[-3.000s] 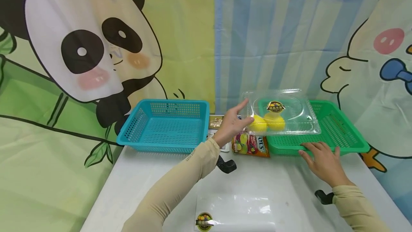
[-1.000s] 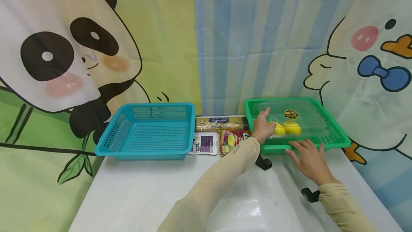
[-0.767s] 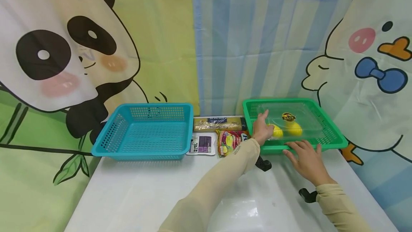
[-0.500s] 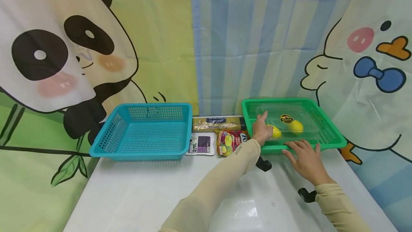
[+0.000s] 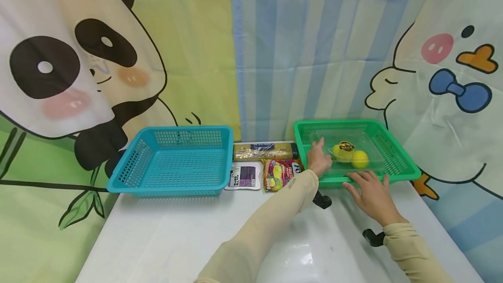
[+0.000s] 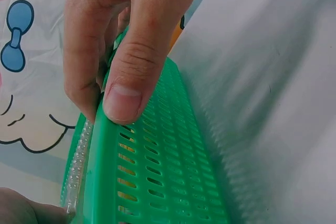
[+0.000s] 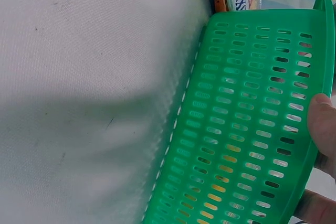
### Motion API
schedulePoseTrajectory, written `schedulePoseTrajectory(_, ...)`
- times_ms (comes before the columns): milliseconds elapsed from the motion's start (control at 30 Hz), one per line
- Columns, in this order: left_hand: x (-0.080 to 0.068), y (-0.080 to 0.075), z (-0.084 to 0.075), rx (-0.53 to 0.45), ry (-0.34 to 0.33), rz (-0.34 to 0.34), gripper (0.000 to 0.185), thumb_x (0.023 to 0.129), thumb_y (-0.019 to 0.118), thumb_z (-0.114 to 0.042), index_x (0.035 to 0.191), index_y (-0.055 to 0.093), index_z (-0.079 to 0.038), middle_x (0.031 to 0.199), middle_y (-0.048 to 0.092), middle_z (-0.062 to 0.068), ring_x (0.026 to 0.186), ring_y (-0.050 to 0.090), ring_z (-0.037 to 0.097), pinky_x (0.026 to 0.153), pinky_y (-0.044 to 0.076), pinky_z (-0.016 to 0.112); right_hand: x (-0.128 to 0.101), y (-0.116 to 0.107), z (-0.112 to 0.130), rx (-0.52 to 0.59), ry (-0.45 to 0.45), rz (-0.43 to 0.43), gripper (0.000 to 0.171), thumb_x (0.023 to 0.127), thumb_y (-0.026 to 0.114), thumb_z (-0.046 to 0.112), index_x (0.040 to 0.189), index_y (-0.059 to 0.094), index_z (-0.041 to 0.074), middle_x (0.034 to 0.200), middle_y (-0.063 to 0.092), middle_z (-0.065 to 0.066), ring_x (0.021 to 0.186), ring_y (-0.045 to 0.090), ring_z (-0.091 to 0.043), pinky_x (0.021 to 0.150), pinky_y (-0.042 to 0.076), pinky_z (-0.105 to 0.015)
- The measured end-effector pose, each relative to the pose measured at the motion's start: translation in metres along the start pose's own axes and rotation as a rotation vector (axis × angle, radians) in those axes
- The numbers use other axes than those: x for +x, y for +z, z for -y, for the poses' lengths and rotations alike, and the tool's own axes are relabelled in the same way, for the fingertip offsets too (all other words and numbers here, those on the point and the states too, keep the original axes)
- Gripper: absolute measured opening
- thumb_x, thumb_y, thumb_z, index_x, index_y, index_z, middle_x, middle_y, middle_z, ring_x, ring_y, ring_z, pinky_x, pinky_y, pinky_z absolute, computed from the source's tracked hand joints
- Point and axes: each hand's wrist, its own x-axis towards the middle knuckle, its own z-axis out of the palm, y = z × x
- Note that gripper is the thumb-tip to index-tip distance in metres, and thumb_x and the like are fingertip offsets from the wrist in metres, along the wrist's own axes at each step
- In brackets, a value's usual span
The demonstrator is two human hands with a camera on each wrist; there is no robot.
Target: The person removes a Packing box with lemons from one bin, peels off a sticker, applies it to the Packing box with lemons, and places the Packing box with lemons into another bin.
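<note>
Our clear clamshell box [image 5: 347, 154] with two yellow lemons [image 5: 360, 159] lies inside the green basket [image 5: 404, 167]. Our left hand [image 5: 319, 160] pinches the basket's near-left rim, thumb outside; our right hand [image 5: 371, 191] rests flat-fingered against its front edge.

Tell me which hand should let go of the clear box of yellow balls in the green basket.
The left hand, probably: it alone touches the clear box, which already sits in the green basket. The right hand only rests on the basket's front rim.
</note>
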Motion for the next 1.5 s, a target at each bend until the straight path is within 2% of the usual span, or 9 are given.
schedulePoseTrajectory(133,-0.001,0.0,-0.002,0.061,-0.01,-0.018,0.071,0.099,0.055,0.004,0.159,0.036,-0.03,0.167,0.027,0.006,0.063,0.052,0.025,0.045,0.03,0.03,0.001,0.001,0.001,0.001,-0.008,-0.005,0.032,0.098,0.067,0.03,0.123,0.069,0.009,0.122,0.066,-0.024,0.123,0.049,-0.046,0.099,0.011,-0.09)
schedulePoseTrajectory(267,-0.001,-0.001,-0.003,0.14,-0.03,-0.022,0.075,0.097,0.057,0.004,0.16,0.031,-0.029,0.168,0.025,0.005,0.114,0.064,0.033,0.057,0.043,0.032,0.002,0.001,0.002,0.006,-0.014,-0.012,0.033,0.098,0.067,0.03,0.123,0.069,0.009,0.121,0.067,-0.022,0.123,0.049,-0.046,0.1,0.011,-0.09)
schedulePoseTrajectory(367,-0.001,-0.001,-0.005,0.197,-0.046,-0.025,0.08,0.095,0.06,0.005,0.161,0.029,-0.028,0.168,0.026,0.006,0.138,0.051,0.032,0.092,0.053,0.033,0.002,0.002,0.002,0.009,-0.016,-0.013,0.033,0.099,0.067,0.031,0.123,0.069,0.009,0.121,0.067,-0.022,0.123,0.05,-0.045,0.1,0.011,-0.089)
schedulePoseTrajectory(467,0.0,-0.001,-0.006,0.233,-0.054,-0.026,0.083,0.094,0.063,0.005,0.162,0.027,-0.025,0.167,0.027,0.008,0.145,0.044,0.03,0.121,0.034,0.04,0.003,0.002,0.002,0.01,-0.015,-0.012,0.032,0.099,0.067,0.031,0.123,0.069,0.01,0.121,0.067,-0.022,0.123,0.049,-0.045,0.101,0.011,-0.089)
schedulePoseTrajectory(533,0.0,-0.001,-0.006,0.249,-0.052,-0.023,0.083,0.094,0.063,0.004,0.162,0.026,-0.023,0.167,0.027,0.009,0.144,0.045,0.029,0.124,0.028,0.042,0.003,0.002,0.003,0.01,-0.016,-0.012,0.032,0.099,0.067,0.031,0.123,0.068,0.01,0.121,0.067,-0.022,0.123,0.049,-0.045,0.101,0.011,-0.089)
schedulePoseTrajectory(967,0.002,0.001,-0.003,0.263,-0.067,0.006,0.086,0.093,0.066,0.002,0.163,0.023,-0.025,0.167,0.026,0.008,0.141,0.049,0.028,0.122,0.033,0.041,0.002,0.003,0.004,0.011,0.005,0.0,0.035,0.099,0.066,0.032,0.124,0.068,0.008,0.124,0.065,-0.025,0.124,0.049,-0.046,0.1,0.011,-0.09)
schedulePoseTrajectory(1100,0.0,0.0,-0.003,0.243,-0.075,0.003,0.087,0.093,0.067,0.001,0.162,0.024,-0.028,0.167,0.025,0.008,0.144,0.044,0.034,0.098,0.053,0.036,0.002,0.002,0.004,0.009,0.0,-0.002,0.034,0.099,0.067,0.031,0.124,0.068,0.009,0.123,0.065,-0.025,0.123,0.049,-0.046,0.1,0.01,-0.09)
schedulePoseTrajectory(1233,-0.003,-0.001,-0.004,0.211,-0.063,-0.006,0.087,0.093,0.067,0.003,0.162,0.026,-0.031,0.167,0.026,0.009,0.142,0.045,0.039,0.067,0.047,0.035,0.002,0.002,0.003,0.004,-0.007,-0.005,0.033,0.098,0.067,0.031,0.124,0.069,0.01,0.123,0.065,-0.025,0.123,0.05,-0.046,0.099,0.01,-0.09)
schedulePoseTrajectory(1500,-0.014,-0.008,-0.012,0.162,-0.015,0.013,0.078,0.098,0.058,0.001,0.162,0.024,-0.028,0.168,0.023,0.012,0.134,0.054,0.029,0.068,0.043,0.033,0.0,0.001,0.0,0.009,-0.002,-0.004,0.034,0.099,0.067,0.03,0.125,0.068,0.008,0.123,0.064,-0.026,0.124,0.049,-0.047,0.099,0.009,-0.09)
